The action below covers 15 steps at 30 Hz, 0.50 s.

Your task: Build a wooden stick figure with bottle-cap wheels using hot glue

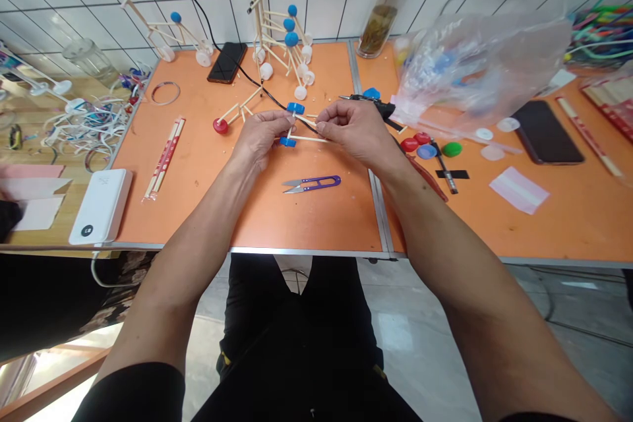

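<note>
Two blue caps (295, 107) are sitting on a small stick frame (309, 139), which the left hand (260, 138) and the right hand (359, 132) are both pinching with closed fingertips over the middle of the orange tabletop (198, 211). Purple snips (312, 183) are lying at six o'clock from the frame, and a red cap (220, 126) is resting at nine o'clock.

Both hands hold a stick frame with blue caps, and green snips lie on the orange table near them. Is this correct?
Not quite. The head view shows the snips are purple, not green. The left hand and right hand do hold the stick frame with blue caps.
</note>
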Available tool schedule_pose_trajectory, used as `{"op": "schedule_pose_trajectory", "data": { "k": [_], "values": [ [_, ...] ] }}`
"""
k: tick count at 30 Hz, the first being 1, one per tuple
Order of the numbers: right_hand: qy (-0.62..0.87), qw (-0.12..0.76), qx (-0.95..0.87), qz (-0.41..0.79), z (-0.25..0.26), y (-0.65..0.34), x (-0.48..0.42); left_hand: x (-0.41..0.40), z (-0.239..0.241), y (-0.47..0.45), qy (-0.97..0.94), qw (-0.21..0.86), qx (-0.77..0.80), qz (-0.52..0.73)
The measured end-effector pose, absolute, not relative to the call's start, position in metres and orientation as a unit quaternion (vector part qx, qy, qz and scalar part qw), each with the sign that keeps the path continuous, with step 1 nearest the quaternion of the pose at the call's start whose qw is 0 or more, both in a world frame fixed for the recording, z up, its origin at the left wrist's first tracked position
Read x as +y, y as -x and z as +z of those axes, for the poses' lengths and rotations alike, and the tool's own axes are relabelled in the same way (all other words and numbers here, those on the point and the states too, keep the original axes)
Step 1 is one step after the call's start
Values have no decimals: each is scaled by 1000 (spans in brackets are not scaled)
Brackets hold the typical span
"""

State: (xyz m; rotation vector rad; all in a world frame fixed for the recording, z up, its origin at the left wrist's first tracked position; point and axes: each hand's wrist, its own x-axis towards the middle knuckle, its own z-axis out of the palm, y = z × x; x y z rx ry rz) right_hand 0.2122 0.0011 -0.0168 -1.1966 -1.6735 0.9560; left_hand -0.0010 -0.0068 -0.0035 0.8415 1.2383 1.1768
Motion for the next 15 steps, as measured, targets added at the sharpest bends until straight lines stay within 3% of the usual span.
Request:
{"op": "schedule_pose_trajectory", "data": {
  "k": [15],
  "values": [
    [485,425,-666,375,-18,-212,2,-4,-8,4,-374,579,525,499]
  ]
}}
